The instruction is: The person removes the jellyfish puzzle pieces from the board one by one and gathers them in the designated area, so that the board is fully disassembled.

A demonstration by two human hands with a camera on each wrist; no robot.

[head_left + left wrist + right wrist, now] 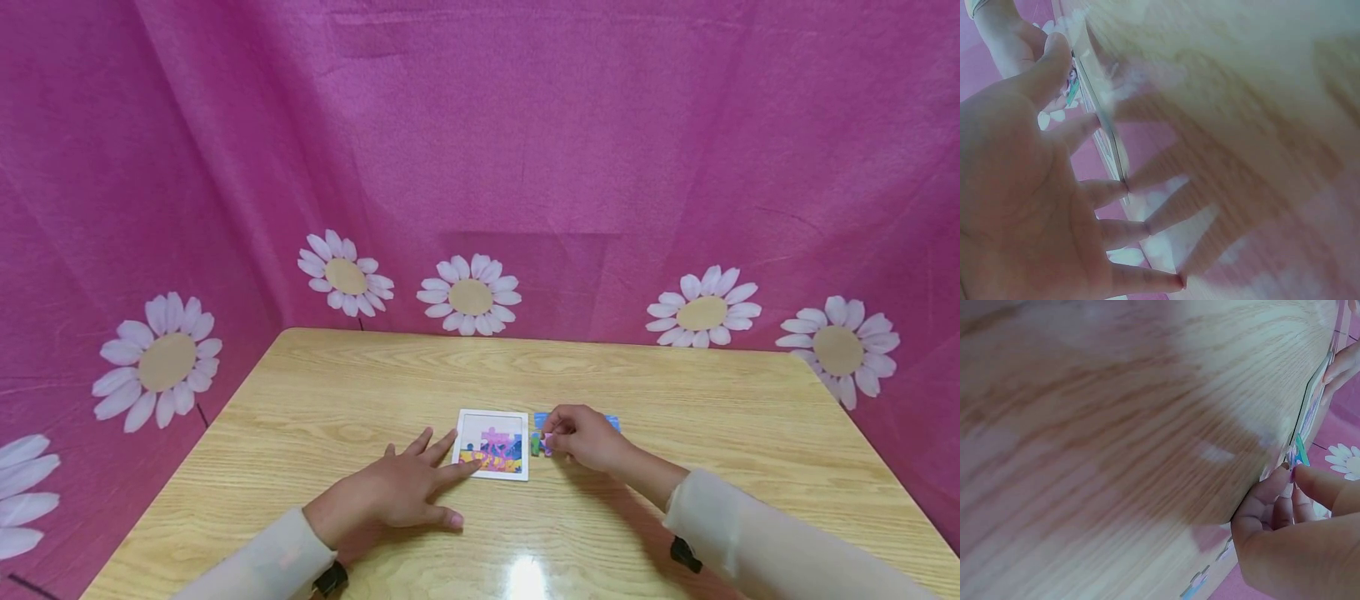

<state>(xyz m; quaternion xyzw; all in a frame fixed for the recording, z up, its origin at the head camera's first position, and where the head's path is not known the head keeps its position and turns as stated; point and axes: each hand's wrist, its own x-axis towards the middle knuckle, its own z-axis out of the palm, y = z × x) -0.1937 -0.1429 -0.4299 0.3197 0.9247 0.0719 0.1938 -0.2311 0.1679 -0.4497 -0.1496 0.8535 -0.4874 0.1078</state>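
A white-framed jigsaw puzzle (pixel 491 478) lies on the table, its lower part filled with pink, blue and yellow pieces and its upper part showing bare backing. My left hand (pixel 408 485) is spread out at its left side, with the index finger reaching over the frame's lower left and the thumb on the table side. My right hand (pixel 588 437) pinches a green and pink puzzle piece (pixel 536 444) between thumb and index finger, just right of the frame. That puzzle piece (pixel 1300 451) stands tilted up from the fingertips in the right wrist view.
Blue puzzle pieces (pixel 613 422) lie behind and under the right hand, partly hidden by it. The wooden table (pixel 360 375) ends at a pink curtain (pixel 570 167) printed with white daisies. Light glares off the table near its front.
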